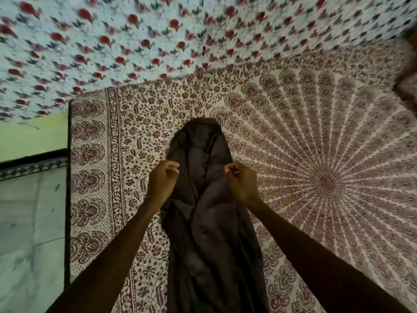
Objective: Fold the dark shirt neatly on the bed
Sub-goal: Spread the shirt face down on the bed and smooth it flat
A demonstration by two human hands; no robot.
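The dark shirt [203, 222] lies bunched in a long narrow strip on the bed [316, 154], running from the bed's near edge away from me. My left hand [163, 181] pinches the shirt's left edge with its fingers closed on the cloth. On the opposite side, my right hand [240, 180] grips the right edge at about the same height. Between the two hands the cloth is creased and gathered, and its far end forms a rounded hump. The shirt's lower part runs out of the frame at the bottom.
The bed carries a cream and maroon mandala-print sheet. A white cloth with red flowers [158, 37] covers the area behind it. The bed's left edge [67, 199] drops to a pale tiled floor [29, 222], with a green wall [33, 136] beyond.
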